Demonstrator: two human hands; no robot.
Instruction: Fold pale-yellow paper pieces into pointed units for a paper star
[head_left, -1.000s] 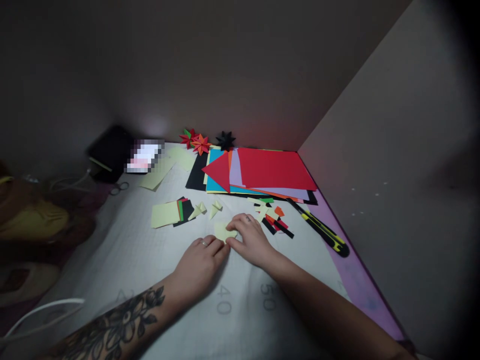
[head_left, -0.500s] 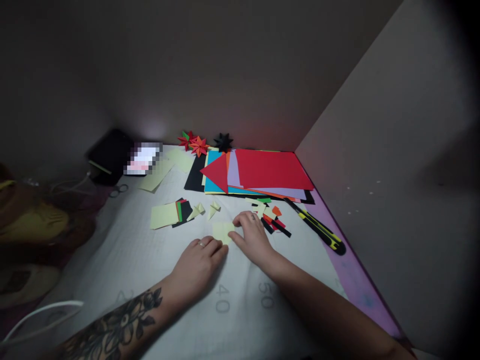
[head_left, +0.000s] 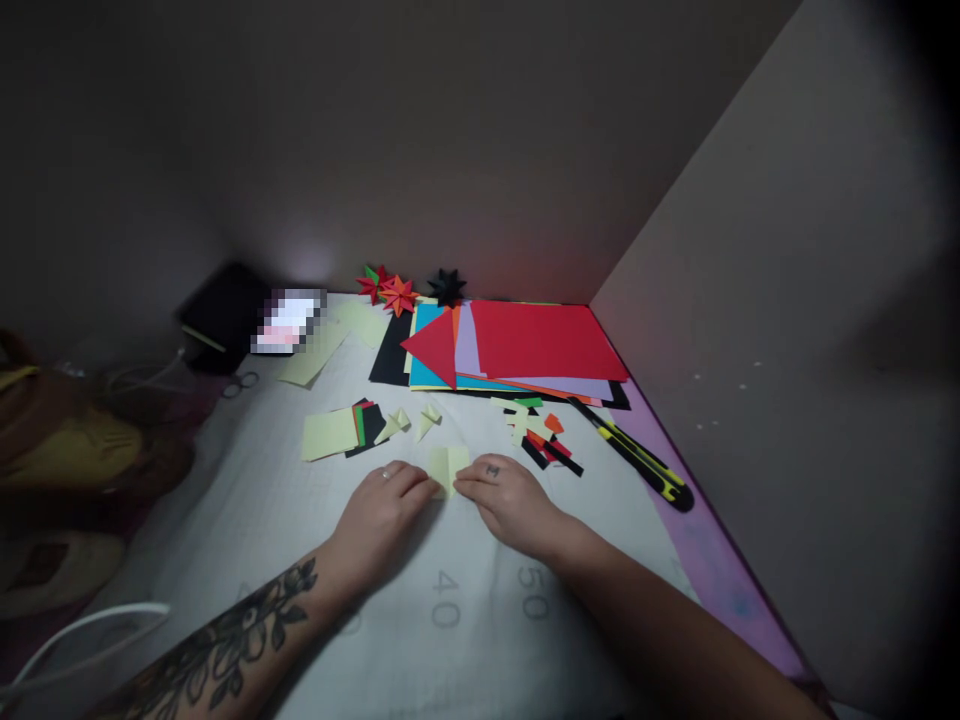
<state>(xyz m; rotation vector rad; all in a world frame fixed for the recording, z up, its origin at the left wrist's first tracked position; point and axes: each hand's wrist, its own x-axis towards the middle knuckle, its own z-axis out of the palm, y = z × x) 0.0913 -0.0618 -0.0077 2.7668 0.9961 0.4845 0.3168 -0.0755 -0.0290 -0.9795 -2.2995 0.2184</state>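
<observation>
A small pale yellow paper square (head_left: 448, 462) with a crease down its middle is between my two hands on the white covered table. Its left edge is pinched by my left hand (head_left: 386, 505), the fingers closed together. My right hand (head_left: 514, 503) grips the right edge, thumb and fingertips pressed together. Just beyond the square sit two folded pale yellow paper pieces (head_left: 429, 421). To their left is a stack of small paper squares (head_left: 330, 434), pale yellow on top with other colours showing.
Paper scraps (head_left: 536, 430) and a yellow-black utility knife (head_left: 645, 465) lie at right. Large coloured sheets (head_left: 547, 340) are stacked behind, near folded paper stars (head_left: 397, 294) by the wall. At far left are a blurred-out phone (head_left: 289, 322) and scissors (head_left: 241, 384).
My right hand has come down and closed on the paper's right edge. My left hand has shifted slightly left, and the paper's middle crease now shows.
</observation>
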